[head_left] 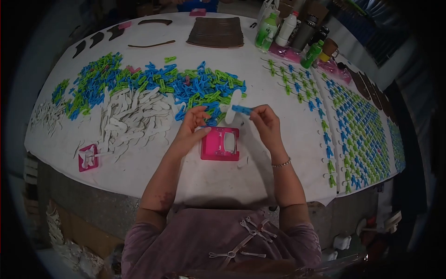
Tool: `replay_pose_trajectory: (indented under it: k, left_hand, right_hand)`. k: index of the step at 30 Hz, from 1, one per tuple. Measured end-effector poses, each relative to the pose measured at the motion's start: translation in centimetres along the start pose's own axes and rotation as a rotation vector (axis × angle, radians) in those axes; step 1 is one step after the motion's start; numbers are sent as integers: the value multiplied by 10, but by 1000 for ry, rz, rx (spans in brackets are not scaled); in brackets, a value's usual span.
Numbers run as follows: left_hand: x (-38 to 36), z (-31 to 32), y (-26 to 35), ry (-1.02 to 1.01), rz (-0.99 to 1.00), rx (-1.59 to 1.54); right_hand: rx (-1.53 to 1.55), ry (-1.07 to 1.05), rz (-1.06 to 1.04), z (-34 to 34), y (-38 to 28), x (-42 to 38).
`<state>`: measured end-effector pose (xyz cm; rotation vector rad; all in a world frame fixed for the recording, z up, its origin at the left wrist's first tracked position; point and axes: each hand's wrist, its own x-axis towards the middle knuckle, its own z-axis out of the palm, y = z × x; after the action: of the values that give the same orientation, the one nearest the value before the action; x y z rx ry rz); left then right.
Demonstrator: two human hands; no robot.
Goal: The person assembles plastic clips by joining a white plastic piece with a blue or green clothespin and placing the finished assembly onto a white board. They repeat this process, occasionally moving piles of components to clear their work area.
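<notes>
Right hand (pixel 265 122) is up off the table, fingers pinched on a small blue clip (pixel 241 109), which sticks out sideways from the fingertips toward the other hand. Crossing just behind that clip is a white plastic strip (pixel 233 105), standing nearly upright; the blue clip touches it, and I cannot tell from here which fingers carry the strip itself. Left hand (pixel 193 128) sits close by, fingers curled loosely, thumb and forefinger narrow, tips near the clip's free end; whether it actually grips anything is hard to make out.

Directly below both hands, flat on the white table cover (pixel 260 172), lies a pink jig (pixel 220 143) with a pale insert in its window. Just beyond the fingertips spreads a big heap of blue and green clips (pixel 186 81), and off past the left hand is a pile of white strips (pixel 132 116), with a second, smaller pink jig (pixel 88 157) further out at the near edge on that side.

Out past the right hand, finished strips with clips lie in neat rows (pixel 353 130) across the cover. Far beyond the right hand, at the back edge, stand several bottles (pixel 278 30), green and white among them, and a brown ridged stack (pixel 216 32) sits near them. On the right wrist, a thin beaded bracelet (pixel 281 163).
</notes>
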<state>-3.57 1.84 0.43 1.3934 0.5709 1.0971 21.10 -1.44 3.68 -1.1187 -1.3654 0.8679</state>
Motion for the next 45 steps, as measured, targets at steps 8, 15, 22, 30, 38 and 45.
replay_pose_trajectory:
  k: [8, 15, 22, 30, 38, 45]
  left_hand:
    - [15, -20, -63, 511, 136, 124]
    - [16, -19, -57, 477, 96, 164]
    - [15, -18, -54, 495, 51, 162]
    - [17, -19, -60, 494, 95, 136]
    - [15, -19, -57, 469, 68, 161]
    - [19, -19, -64, 504, 129, 184]
  right_hand:
    - [266, 406, 495, -61, 80, 91]
    - [546, 677, 576, -74, 118, 143]
    - [634, 799, 545, -89, 134, 166]
    - [660, 850, 553, -90, 135, 170]
    - [658, 810, 533, -86, 130, 164]
    - [116, 536, 281, -56, 135, 112]
